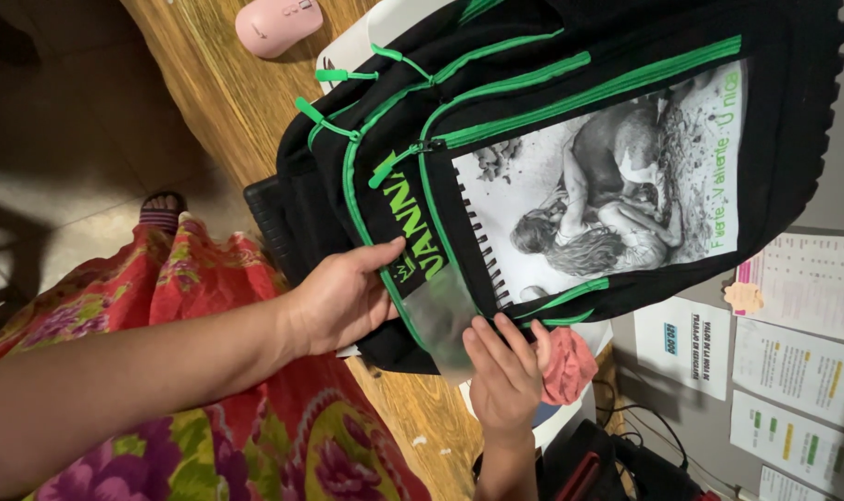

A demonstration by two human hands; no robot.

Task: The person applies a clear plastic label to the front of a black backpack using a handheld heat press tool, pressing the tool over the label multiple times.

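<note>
Hands meet at the lower edge of a black backpack [533,148] with green zips and a grey printed picture, lying on the wooden table [218,93]. My left hand [343,297] clasps the bag's side, thumb on its front. My right hand [505,371] pinches a clear plastic sheet [440,315] against the front pocket, just beside the left thumb. Past the right knuckles I see a pink cloth [568,364]. Well beyond the grip sits a pink mouse [278,23].
</note>
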